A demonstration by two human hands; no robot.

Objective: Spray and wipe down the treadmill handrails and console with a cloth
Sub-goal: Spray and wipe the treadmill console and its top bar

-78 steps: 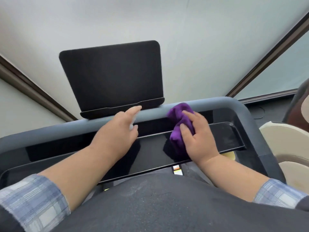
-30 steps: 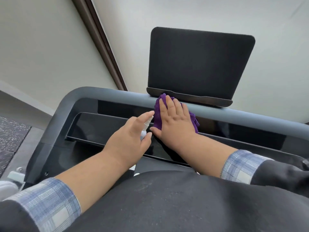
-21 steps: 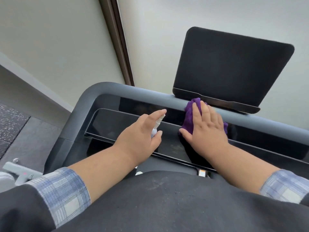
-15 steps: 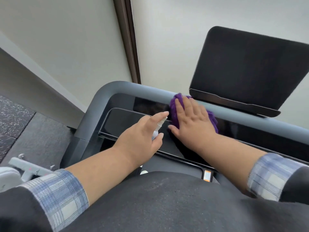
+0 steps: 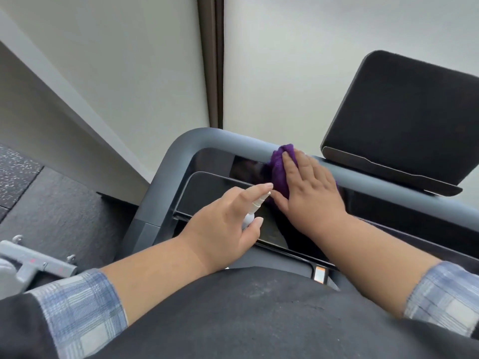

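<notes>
- Purple cloth (image 5: 281, 167) bunched on the grey front handrail (image 5: 233, 142), draped down toward the black glossy console panel (image 5: 215, 193).
- Pressed flat under the right hand (image 5: 308, 187): fingers straight, spread over the cloth, not curled round it.
- Long way of the handrail: left to right across the view, then bending down at the rounded left corner (image 5: 181, 141).
- Bare rail to the left of the cloth, near that corner; so probably a slide to the left along the rail next.
- Right hand nearer the rail, already on it.
- Left hand (image 5: 223, 226) just beside it, lower, over the console panel, grip closed round a small white spray bottle (image 5: 252, 211), first finger stretched over the top, nozzle toward the cloth.
- Black tablet holder (image 5: 404, 117) standing behind the rail, to the right of the cloth, apart from it.
- Dark gym floor (image 5: 51, 203) off to the left, below.
</notes>
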